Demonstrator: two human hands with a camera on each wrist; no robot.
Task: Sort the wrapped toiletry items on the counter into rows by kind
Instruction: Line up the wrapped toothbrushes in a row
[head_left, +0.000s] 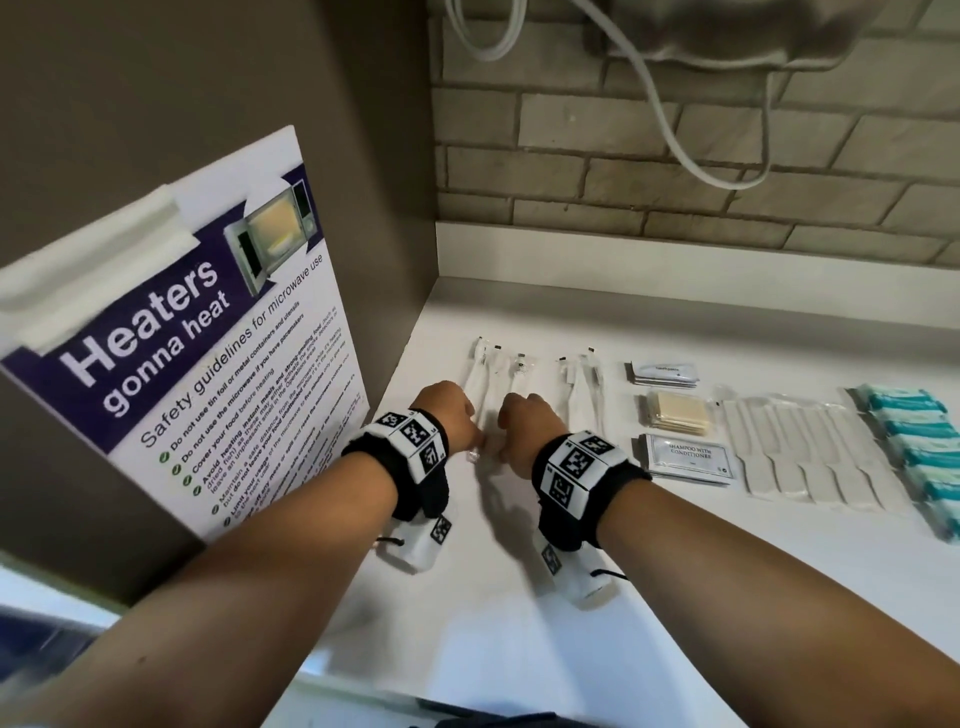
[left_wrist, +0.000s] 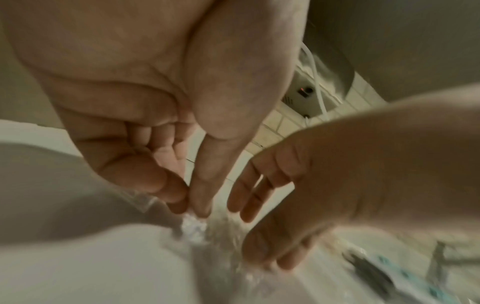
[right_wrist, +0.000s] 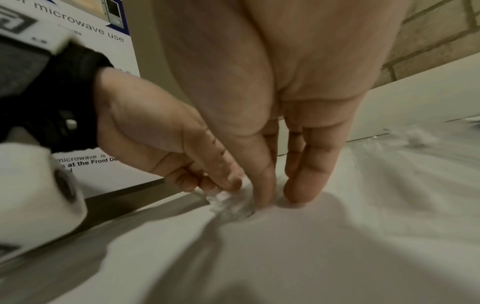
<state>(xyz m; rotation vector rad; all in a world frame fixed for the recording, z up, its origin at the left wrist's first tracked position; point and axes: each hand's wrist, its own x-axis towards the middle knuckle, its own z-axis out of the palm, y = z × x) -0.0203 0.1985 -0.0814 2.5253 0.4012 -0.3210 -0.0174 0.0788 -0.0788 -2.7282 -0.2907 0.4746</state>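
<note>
Wrapper (right_wrist: 228, 203) between both hands' fingertips.

Poster (head_left: 197, 332) on the side wall at the counter's left edge: headline "Heaters gonna heat", subhead "Safety guidelines for microwave use". Bullets partly legible: "Do not use tin foil or metal containers and utensils", "Do not use the microwave if you have pacemakers", "Cover your food before heating"; the rest is too small. Right wrist view catches "microwave use" and "at the Front". White sachet (head_left: 685, 460) toward the counter's right: "SHAMPOO WITH CONDITIONER". Small packet (head_left: 662, 371) behind it: "toothpaste", faint.
</note>
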